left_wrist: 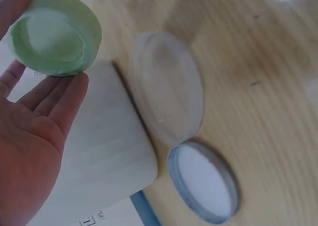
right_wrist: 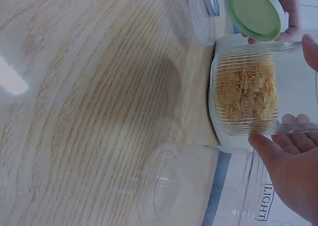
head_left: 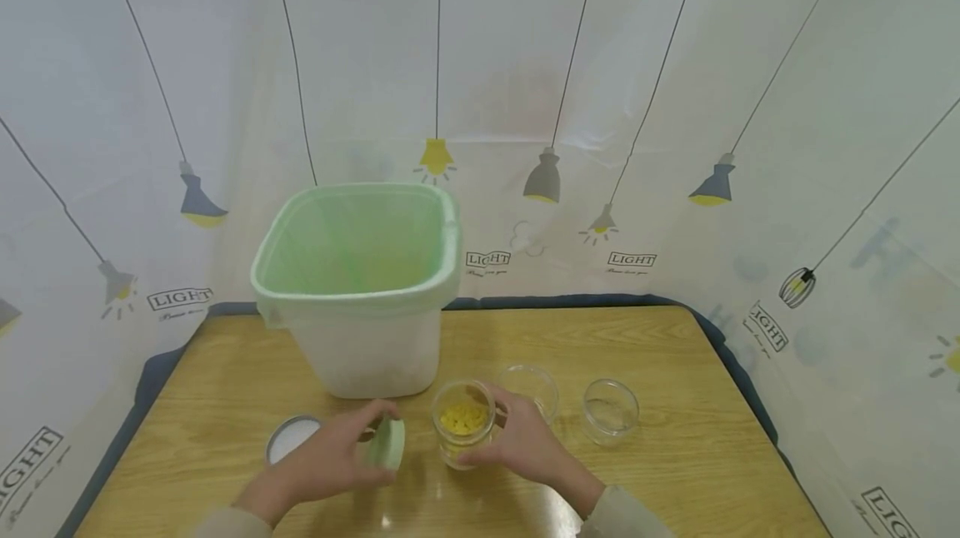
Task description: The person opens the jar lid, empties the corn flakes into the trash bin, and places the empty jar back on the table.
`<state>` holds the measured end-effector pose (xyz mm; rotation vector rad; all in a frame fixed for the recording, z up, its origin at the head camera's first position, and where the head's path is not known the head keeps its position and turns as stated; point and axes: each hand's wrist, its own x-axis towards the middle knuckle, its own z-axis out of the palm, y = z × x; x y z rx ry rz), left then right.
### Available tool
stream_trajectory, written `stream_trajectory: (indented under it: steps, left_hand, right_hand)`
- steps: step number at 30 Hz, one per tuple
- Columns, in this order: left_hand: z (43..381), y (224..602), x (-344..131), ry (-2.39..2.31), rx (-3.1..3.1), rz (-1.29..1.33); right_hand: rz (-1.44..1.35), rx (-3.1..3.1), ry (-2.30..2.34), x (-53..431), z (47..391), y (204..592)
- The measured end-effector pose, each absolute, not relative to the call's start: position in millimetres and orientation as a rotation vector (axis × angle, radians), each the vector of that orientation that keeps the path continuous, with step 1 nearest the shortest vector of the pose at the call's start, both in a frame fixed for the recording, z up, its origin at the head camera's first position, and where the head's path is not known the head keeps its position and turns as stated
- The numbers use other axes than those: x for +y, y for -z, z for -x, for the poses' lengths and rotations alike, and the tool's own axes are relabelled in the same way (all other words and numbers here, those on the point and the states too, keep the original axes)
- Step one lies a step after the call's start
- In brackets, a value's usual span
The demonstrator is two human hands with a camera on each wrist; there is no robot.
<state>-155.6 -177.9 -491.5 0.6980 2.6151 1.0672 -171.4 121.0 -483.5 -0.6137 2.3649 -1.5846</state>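
My left hand [head_left: 330, 450] pinches a pale green round lid [head_left: 388, 444] by its rim, to the left of a jar. The left wrist view shows the lid [left_wrist: 54, 35] between thumb and fingertips. With its thumb and fingers on either side, my right hand [head_left: 528, 442] grips the clear jar [head_left: 463, 430], which has its mouth uncovered. Small yellow pieces fill its lower part. Ribbed walls of the jar [right_wrist: 246, 92] show in the right wrist view, the thumb at one side and fingers at the other. Lid and jar are apart.
A white bin [head_left: 367, 355] with a green liner stands behind my hands. On the right are a clear glass bowl [head_left: 611, 411] and another clear round container [head_left: 551, 392]. A metal-rimmed lid [left_wrist: 203, 184] with a white inside and a clear plastic lid [left_wrist: 166, 87] lie at left.
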Motion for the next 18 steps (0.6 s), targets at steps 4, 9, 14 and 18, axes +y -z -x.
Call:
stream_trajectory:
  steps: [4,9,14,18]
  left_hand:
    - [149.0,504.5,-174.8,-1.119,2.579,-0.760]
    - [140.9,517.6,-170.5,-1.219,2.477,-0.770]
    - [136.5,526.2,-167.9,-1.253,2.343,-0.707]
    - [137.3,532.7,-166.7,-1.273,2.309,-0.706]
  right_hand:
    - [0.610,2.349,1.594,121.9,171.8,483.6]
    - [0.616,2.337,1.599,122.1,171.9,482.9]
    - [0.611,2.348,1.590,121.8,171.6,481.9]
    - [0.616,2.350,1.590,121.3,171.5,482.3]
